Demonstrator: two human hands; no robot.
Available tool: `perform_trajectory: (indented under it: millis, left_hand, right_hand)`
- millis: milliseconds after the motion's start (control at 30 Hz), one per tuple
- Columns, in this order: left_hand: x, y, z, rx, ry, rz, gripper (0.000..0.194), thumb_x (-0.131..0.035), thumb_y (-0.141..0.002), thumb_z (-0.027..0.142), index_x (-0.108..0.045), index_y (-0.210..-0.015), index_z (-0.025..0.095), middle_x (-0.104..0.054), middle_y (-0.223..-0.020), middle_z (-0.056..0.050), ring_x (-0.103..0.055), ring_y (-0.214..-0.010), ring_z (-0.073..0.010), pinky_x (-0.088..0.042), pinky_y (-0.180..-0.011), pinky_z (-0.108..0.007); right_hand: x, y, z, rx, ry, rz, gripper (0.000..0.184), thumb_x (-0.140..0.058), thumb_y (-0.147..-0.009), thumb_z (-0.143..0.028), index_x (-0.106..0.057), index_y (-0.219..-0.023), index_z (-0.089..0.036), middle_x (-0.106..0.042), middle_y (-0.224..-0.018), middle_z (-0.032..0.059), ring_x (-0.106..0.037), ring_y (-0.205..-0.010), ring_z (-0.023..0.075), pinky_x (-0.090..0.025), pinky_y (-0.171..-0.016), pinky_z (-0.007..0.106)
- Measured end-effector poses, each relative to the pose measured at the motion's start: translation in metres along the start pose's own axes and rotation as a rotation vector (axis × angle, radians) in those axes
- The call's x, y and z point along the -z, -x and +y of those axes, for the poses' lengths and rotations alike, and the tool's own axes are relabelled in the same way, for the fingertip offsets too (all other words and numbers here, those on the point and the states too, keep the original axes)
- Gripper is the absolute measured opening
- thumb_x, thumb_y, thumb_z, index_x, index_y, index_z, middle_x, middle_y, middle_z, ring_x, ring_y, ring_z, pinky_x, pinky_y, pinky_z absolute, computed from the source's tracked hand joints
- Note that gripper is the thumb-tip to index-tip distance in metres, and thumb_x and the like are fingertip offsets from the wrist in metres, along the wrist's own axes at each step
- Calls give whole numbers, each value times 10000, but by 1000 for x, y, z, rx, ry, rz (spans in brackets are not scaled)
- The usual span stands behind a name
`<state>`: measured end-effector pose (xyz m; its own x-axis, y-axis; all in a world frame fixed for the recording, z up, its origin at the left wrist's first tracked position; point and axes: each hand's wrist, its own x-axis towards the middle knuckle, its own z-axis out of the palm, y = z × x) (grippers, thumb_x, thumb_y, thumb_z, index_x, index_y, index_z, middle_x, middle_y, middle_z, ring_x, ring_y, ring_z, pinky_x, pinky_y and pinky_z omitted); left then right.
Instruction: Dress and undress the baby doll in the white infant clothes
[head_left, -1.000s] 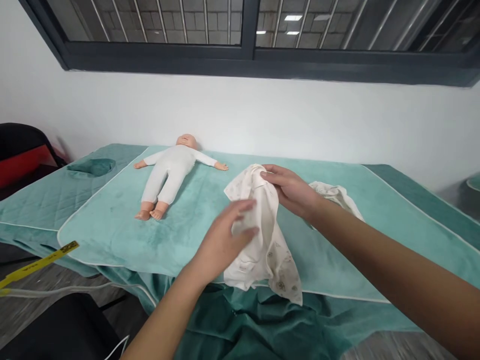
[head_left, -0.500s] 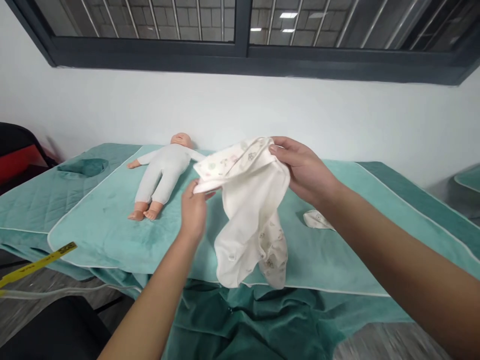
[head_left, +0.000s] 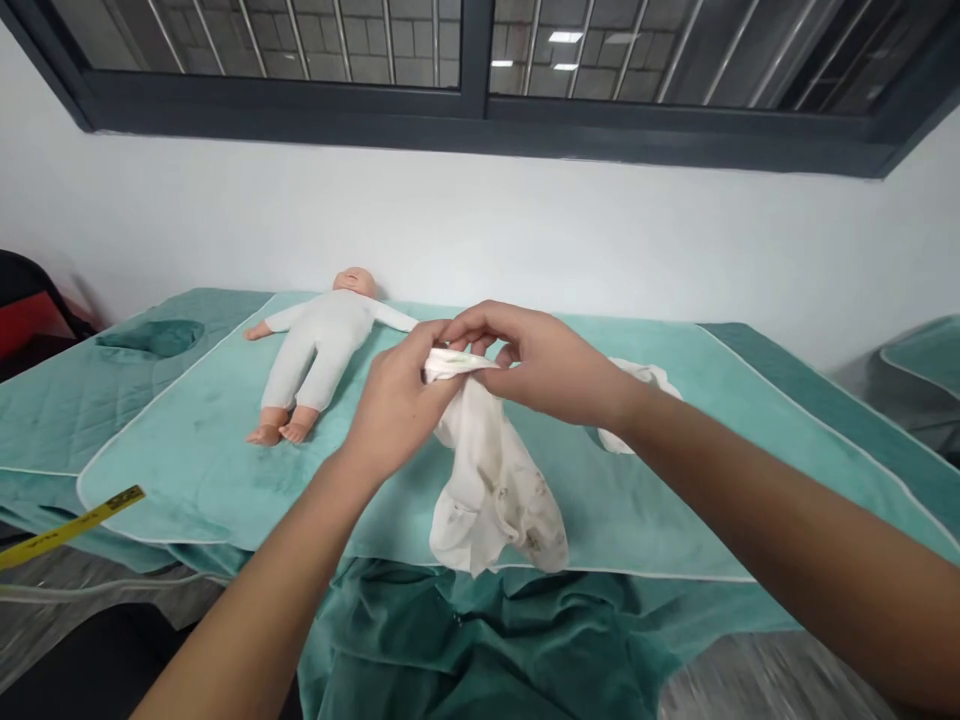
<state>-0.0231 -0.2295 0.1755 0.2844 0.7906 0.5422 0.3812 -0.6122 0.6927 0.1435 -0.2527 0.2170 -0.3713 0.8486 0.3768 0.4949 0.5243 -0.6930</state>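
Note:
A white printed baby garment [head_left: 491, 480] hangs from both my hands above the teal mat [head_left: 225, 455]. My left hand [head_left: 397, 400] is closed on its top edge from the left. My right hand [head_left: 544, 365] pinches the same bunched edge from the right, the two hands touching. The garment's lower end rests on the mat's front edge. A baby doll [head_left: 319, 345] in a white suit lies on its back to the left, feet toward me. A second white cloth [head_left: 637, 385] lies on the mat behind my right wrist, partly hidden.
The mat covers a table against a white wall under a dark-framed window [head_left: 480, 80]. A dark green blanket [head_left: 487, 640] hangs off the front edge. A small green cloth [head_left: 154, 335] lies at the far left. A yellow tape [head_left: 67, 525] and a red-black chair [head_left: 30, 310] stand at the left.
My hands came together, gathering the garment's spread top edge into a bunch. The garment dropped lower, its end now resting on the mat's front edge.

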Motion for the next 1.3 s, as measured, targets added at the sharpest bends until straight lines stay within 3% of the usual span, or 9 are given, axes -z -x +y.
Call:
perform_trajectory:
  millis: [167, 300, 467, 600, 733, 933, 1067, 1200, 1300]
  left_hand:
    - [20, -4, 3, 85, 12, 79, 158, -610, -788, 246, -682, -924, 210, -686, -861, 15, -605, -810, -163, -500, -713, -254]
    - [31, -4, 3, 174, 64, 136, 119, -660, -730, 259, -655, -830, 194, -614, -728, 17, -574, -728, -158, -487, -654, -247]
    - [63, -4, -18, 312, 140, -8, 231, -750, -669, 353, -621, -791, 205, -538, -628, 20, -558, -641, -167, -445, -552, -242]
    - [82, -4, -24, 310, -65, -212, 266, -769, -653, 389, -580, -692, 206, -547, -628, 15, -498, -567, -149, -355, -496, -232]
    - [73, 3, -16, 146, -392, -34, 159, -685, -688, 262, -535, -664, 214, -541, -630, 18, -474, -586, -156, -327, -536, -250]
    - [52, 18, -14, 13, -373, 259, 131, -581, -737, 171, -482, -798, 231, -661, -828, 25, -585, -725, -170, -385, -630, -265]
    - [51, 18, -18, 91, -340, 308, 184, -583, -726, 153, -531, -880, 238, -668, -813, 29, -597, -728, -174, -415, -660, -271]
    - [59, 17, -27, 297, -13, 256, 182, -639, -746, 263, -583, -915, 223, -633, -761, 17, -556, -615, -142, -410, -541, -239]
    - [62, 12, -44, 457, 181, 179, 266, -700, -712, 386, -606, -886, 209, -619, -724, 13, -547, -568, -141, -389, -477, -227]
  right_hand:
    - [-30, 15, 42, -106, 423, 78, 227, -462, -809, -133, -611, -969, -195, -647, -955, 31, -546, -823, 166, -383, -694, 275]
    - [-41, 28, 61, -222, 395, 27, 162, -447, -842, -195, -604, -880, -207, -640, -813, 5, -541, -734, 165, -366, -661, 272]
    - [-9, 35, 56, -214, 370, 289, 251, -438, -796, -137, -633, -932, -216, -687, -933, 10, -591, -841, 180, -397, -727, 279]
    - [16, 42, 54, -248, 383, 432, 232, -464, -797, -175, -645, -933, -228, -697, -915, 4, -604, -818, 187, -404, -699, 281]
    - [16, 55, 47, -271, 571, 398, 239, -491, -783, -199, -657, -952, -235, -707, -901, 12, -601, -771, 199, -378, -650, 287]
    - [13, 62, 42, -149, 753, 482, 319, -436, -702, -83, -649, -890, -229, -691, -862, 44, -598, -792, 215, -398, -686, 316]
    - [21, 64, 54, -240, 629, 470, 361, -421, -658, -68, -648, -877, -242, -697, -846, 17, -608, -768, 208, -418, -668, 310]
    - [33, 71, 58, -315, 459, 520, 258, -476, -711, -142, -672, -840, -249, -704, -828, 19, -610, -755, 207, -431, -623, 291]
    - [43, 70, 63, -387, 369, 454, 176, -518, -785, -241, -693, -812, -245, -704, -811, 18, -596, -686, 185, -414, -565, 271]
